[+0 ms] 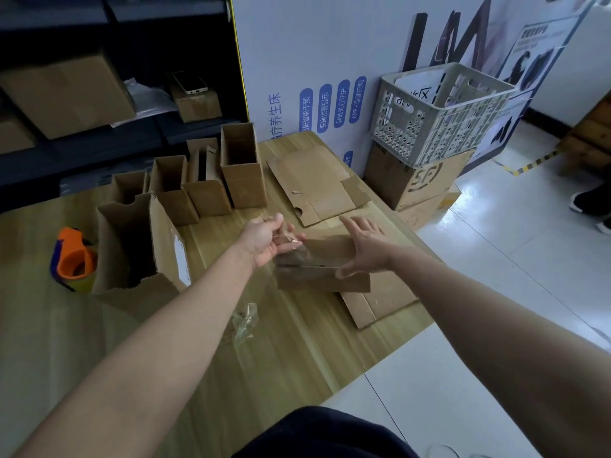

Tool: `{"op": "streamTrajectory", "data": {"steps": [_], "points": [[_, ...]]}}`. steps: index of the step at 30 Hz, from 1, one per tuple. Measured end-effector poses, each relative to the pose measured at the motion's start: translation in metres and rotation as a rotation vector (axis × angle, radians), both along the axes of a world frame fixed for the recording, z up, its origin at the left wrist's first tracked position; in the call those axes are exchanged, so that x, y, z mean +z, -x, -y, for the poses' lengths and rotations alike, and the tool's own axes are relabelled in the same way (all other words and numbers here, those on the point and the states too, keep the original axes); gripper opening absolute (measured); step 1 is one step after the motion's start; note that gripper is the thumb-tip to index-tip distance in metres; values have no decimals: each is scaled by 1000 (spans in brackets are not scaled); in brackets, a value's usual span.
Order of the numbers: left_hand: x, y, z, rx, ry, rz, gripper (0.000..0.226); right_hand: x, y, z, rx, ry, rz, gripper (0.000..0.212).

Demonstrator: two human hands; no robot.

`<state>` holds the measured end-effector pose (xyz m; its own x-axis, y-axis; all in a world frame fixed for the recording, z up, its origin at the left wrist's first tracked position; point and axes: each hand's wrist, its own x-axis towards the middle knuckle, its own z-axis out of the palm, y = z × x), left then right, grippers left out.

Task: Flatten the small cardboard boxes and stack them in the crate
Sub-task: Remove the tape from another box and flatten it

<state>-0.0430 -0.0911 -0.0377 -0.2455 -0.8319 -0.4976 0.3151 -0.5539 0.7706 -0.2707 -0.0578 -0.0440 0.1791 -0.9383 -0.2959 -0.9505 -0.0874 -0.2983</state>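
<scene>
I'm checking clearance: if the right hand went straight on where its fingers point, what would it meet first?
Likely the flattened cardboard sheet lying on the table just beyond the right hand; height is unclear, so it could pass above.

The one view is worn on the person's head and looks forward and steeply down across the wooden table (297, 358). It is near enough that both forearms sweep in from the lower corners, and the left hand (264, 241) and right hand (363, 249) meet just above the frame's middle. The wide lens bends the edges and takes in the dark shelving (99, 34) at upper left, the pale crate (429, 133) at upper right and the tiled floor (512, 292) down the right side.
</scene>
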Motion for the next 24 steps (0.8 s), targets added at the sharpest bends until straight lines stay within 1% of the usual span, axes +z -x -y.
{"op": "streamTrajectory", "data": {"steps": [2, 3, 4, 5, 7, 8, 9, 10, 11, 13, 16, 20, 23, 24], "points": [[1, 12, -3, 37, -3, 19, 8, -3, -14, 1, 59, 53, -96, 120], [-1, 15, -3, 74, 16, 61, 11, -6, -19, 1, 78, 59, -128, 120], [-4, 16, -2, 112, 57, 141, 16, -8, -23, 1, 89, 48, -144, 118], [-7, 16, -2, 150, 121, 257, 21, -11, -25, 0, 100, 26, -149, 114], [-13, 9, 0, 210, 278, 575, 27, -16, -25, -2, 134, -21, -130, 100], [-14, 5, -1, 225, 326, 732, 28, -17, -23, -2, 143, -35, -113, 94], [-16, 0, -1, 242, 345, 828, 27, -17, -22, 0, 146, -39, -104, 90], [-19, -4, -1, 252, 342, 842, 26, -16, -21, 2, 145, -37, -104, 87], [-21, -7, -1, 263, 330, 787, 25, -16, -20, 4, 143, -34, -115, 86], [-22, -10, -1, 279, 289, 638, 20, -18, -23, 8, 142, -36, -152, 91], [-15, -8, 2, 253, 270, 537, 17, -22, -29, 13, 109, -75, -133, 95], [-3, -3, 4, 190, 159, 315, 11, -13, -26, 21, 53, -108, -9, 82], [10, 0, 4, 201, 76, 129, 3, 1, -22, 27, 10, -56, 40, 72], [15, 2, 5, 213, 46, 52, 8, 6, -22, 28, -4, -39, 48, 73]]}}
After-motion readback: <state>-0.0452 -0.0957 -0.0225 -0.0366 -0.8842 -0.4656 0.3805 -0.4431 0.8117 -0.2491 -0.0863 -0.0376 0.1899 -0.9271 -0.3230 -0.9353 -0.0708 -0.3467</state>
